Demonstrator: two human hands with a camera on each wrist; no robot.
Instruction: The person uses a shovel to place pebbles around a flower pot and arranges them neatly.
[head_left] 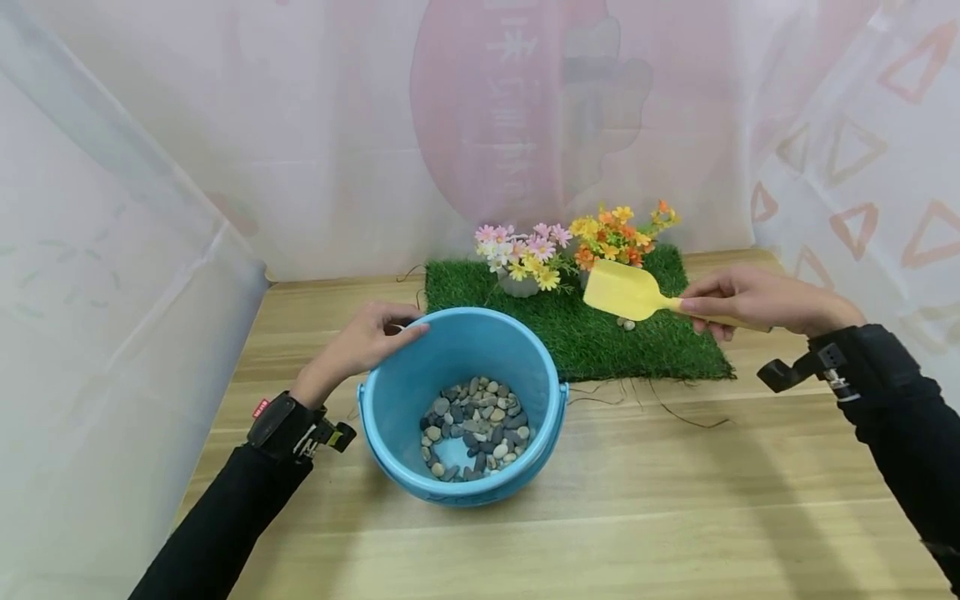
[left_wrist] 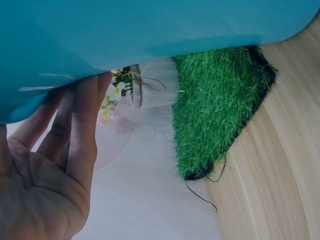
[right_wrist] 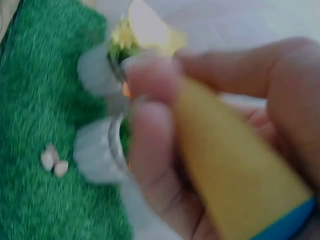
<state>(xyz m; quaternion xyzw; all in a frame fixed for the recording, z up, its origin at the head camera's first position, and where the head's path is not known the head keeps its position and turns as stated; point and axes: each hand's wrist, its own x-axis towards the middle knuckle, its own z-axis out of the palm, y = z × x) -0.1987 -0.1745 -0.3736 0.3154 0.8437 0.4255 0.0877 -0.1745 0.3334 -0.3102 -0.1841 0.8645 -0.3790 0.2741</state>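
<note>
On the table stands a blue bucket (head_left: 465, 343) with grey and pale pebbles (head_left: 491, 421) over its bottom. My left hand (head_left: 367, 340) grips its upper left rim, the thumb over the edge; in the left wrist view the fingers (left_wrist: 82, 135) lie along the outer wall. My right hand (head_left: 750, 300) holds a yellow toy shovel (head_left: 624, 292) by its handle, the blade pointing left above the artificial grass mat (head_left: 637, 358). No pebbles show on the blade. A few small pebbles (right_wrist: 54, 161) lie on the mat, beneath the shovel in the head view.
Behind the bucket, two flower pots stand on the mat: pink and white flowers (head_left: 525, 250) at left, orange and yellow flowers (head_left: 617, 233) at right. Loose dark threads (head_left: 690, 423) trail from the mat onto the wooden table (head_left: 675, 517). Printed cloth (head_left: 337, 150) surrounds the back and sides.
</note>
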